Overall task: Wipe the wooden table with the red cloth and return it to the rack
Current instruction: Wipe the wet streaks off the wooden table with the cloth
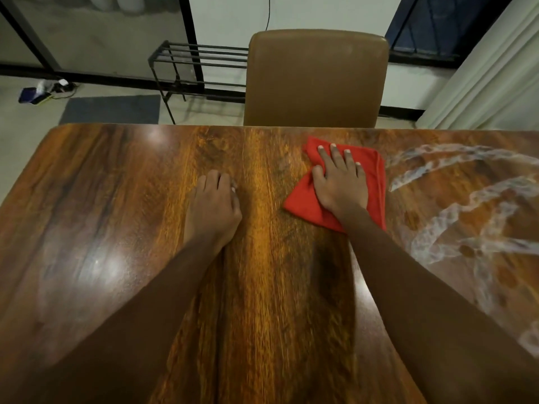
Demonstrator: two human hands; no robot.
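Head view, looking down at my own two arms stretched over the table [122,217]. My right hand [341,182] is flat on top of the cloth [303,205], fingers spread a bit and palm pressing it down, so it's not really gripped, just pinned under the hand. The cloth is red, folded, sitting past the middle of the table toward the far edge, a little right of centre. Right beside it the wood has these whitish wet-looking streaks [455,199] curving all over the right side. My left hand [215,208] is resting on bare wood well left of the cloth, fingers curled under and together, holding nothing as far as I can see. Across the table there's a brown chair [316,80] pushed up to the far edge, and behind it on the floor by the wall a black metal rack [201,58].
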